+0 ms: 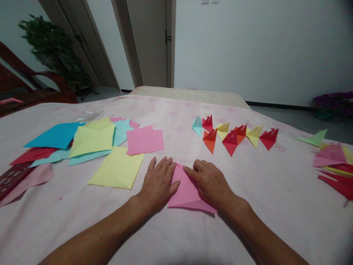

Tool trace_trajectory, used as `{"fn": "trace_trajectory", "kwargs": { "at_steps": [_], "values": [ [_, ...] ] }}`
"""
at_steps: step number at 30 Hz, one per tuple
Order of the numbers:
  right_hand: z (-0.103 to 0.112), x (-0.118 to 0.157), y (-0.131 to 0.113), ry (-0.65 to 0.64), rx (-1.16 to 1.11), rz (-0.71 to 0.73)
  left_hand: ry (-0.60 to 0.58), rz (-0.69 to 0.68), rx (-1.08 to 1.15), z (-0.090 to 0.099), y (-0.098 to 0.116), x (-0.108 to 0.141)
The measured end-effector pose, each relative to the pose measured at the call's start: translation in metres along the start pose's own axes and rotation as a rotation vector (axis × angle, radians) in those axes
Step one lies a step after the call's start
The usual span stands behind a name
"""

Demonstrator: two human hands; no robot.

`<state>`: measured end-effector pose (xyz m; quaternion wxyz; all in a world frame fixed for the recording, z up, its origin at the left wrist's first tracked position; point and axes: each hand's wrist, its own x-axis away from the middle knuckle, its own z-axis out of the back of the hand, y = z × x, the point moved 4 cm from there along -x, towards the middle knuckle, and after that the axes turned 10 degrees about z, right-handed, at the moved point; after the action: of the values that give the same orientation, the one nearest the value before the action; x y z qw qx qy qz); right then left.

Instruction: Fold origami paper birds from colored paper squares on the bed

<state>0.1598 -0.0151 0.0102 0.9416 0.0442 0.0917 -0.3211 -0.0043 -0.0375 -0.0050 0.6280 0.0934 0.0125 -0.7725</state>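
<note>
A sheet of pink origami paper point(185, 191) lies on the table in front of me, with a small fold at its top edge and a crease across its lower part. My left hand point(160, 180) rests flat on its left side, fingers stretched out and thumb on the paper. My right hand point(208, 180) is closed, most fingers curled, with the index fingertip pressing near the folded top. The right edge of the sheet is partly hidden under that hand.
Loose sheets lie to the left, including yellow paper point(118, 169), blue paper point(56, 135) and pink paper point(145, 141). Several folded paper cranes point(230, 141) stand at the back right. More folded pieces point(332, 154) are piled at the far right on the pale tablecloth point(275, 206).
</note>
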Motion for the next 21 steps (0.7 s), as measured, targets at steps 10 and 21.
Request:
{"fn": "trace_trajectory", "kwargs": {
  "at_steps": [10, 21],
  "values": [
    [-0.0031, 0.0039, -0.0014, 0.053, 0.005, 0.015, 0.019, 0.002, 0.008, -0.0004, -0.0012, -0.0004],
    [-0.0047, 0.0047, -0.0029, 0.067, 0.003, 0.032, 0.158, -0.065, -0.023, 0.0048, 0.0041, 0.0020]
  ]
}}
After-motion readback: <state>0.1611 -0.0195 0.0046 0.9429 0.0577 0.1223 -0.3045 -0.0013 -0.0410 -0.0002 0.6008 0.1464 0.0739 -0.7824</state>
